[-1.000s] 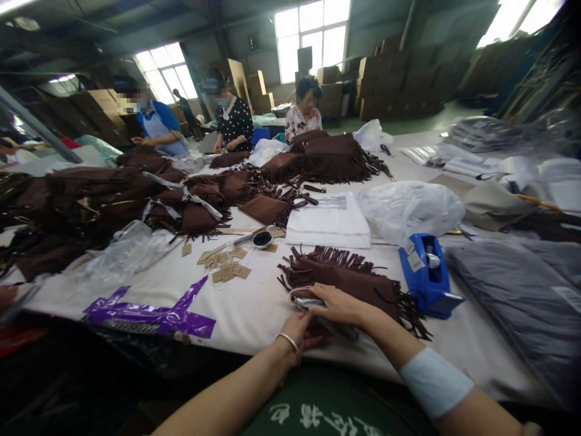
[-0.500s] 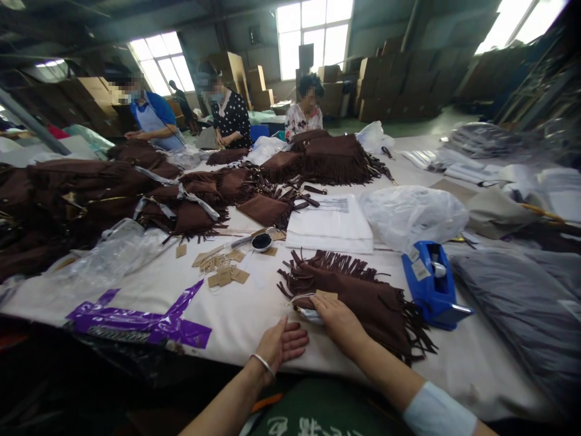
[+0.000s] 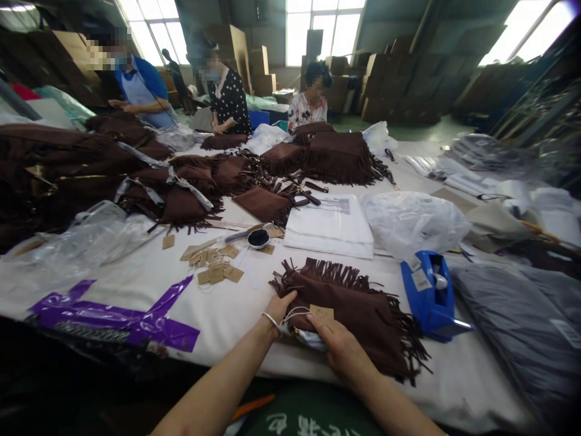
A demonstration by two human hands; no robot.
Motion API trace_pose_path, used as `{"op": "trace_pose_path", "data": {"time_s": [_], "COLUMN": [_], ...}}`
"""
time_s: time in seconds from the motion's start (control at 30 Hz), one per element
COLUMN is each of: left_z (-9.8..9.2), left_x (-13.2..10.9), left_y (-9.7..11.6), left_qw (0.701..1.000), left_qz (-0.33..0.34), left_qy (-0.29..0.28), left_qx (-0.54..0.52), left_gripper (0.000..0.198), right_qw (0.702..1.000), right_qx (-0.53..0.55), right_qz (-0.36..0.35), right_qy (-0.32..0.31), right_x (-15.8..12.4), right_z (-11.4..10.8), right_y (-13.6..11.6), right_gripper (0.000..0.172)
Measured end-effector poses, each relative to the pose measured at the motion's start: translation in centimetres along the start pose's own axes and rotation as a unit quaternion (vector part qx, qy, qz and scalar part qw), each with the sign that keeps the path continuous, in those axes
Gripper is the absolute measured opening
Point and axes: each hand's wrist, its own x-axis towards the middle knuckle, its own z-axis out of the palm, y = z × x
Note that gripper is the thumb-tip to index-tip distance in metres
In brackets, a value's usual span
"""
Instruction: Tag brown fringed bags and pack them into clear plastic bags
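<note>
A dark brown fringed bag (image 3: 354,309) lies on the white-covered table in front of me. At its near left corner is my left hand (image 3: 280,307), thumb on top and the other fingers out of sight under the bag. My right hand (image 3: 338,345) is closed at the near edge, its fingertips on the upper face beside a tan hang tag (image 3: 321,312). A white string loops leftward from the tag. Between my hands, pale wrapping (image 3: 312,340) and a bit of gold hardware show along the bag's edge.
Loose tan tags (image 3: 220,271) lie near a small dish of black stuff (image 3: 258,238). A blue tape dispenser (image 3: 429,297) stands right of the bag. Behind are folded white bags (image 3: 329,227), clear plastic (image 3: 413,221) and piled brown bags (image 3: 181,188). Several people work across the table.
My left hand has gone from open beside the bag to gripping its near left corner. My right hand stays at the near edge by the tag. The view has shifted slightly.
</note>
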Motion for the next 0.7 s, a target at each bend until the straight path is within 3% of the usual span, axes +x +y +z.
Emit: {"op": "trace_pose_path", "data": {"time_s": [0.17,0.3,0.37,0.47,0.57,0.7], "left_z": [-0.1,-0.9,-1.0,-0.4,0.6,0.9], "left_x": [0.7,-0.3,-0.9,-1.9,-2.5,-2.2], "left_y": [0.6,1.6,2.0,2.0,1.0,-0.3], "left_qw": [0.998,0.995,0.994,0.973,0.913,0.745], "left_qz": [0.016,0.023,0.079,0.225,0.294,0.305], "left_qy": [0.005,-0.003,0.002,0.007,-0.056,-0.136], "left_qx": [-0.063,-0.094,-0.078,0.04,0.276,0.577], "left_gripper": [0.035,0.035,0.032,0.034,0.039,0.041], "right_qw": [1.0,0.999,0.997,0.996,0.996,0.991], "right_qx": [0.002,-0.013,-0.011,-0.002,0.025,0.086], "right_qz": [-0.014,-0.04,-0.046,-0.038,-0.034,-0.063], "right_qy": [0.007,-0.03,-0.056,-0.08,-0.083,-0.084], "right_x": [0.1,0.3,0.4,0.5,0.5,-0.1], "right_z": [0.7,1.5,1.9,2.4,2.1,0.2], "right_y": [-0.4,-0.9,-1.1,-1.2,-1.3,-1.1], "right_gripper": [0.08,0.075,0.069,0.063,0.057,0.061]}}
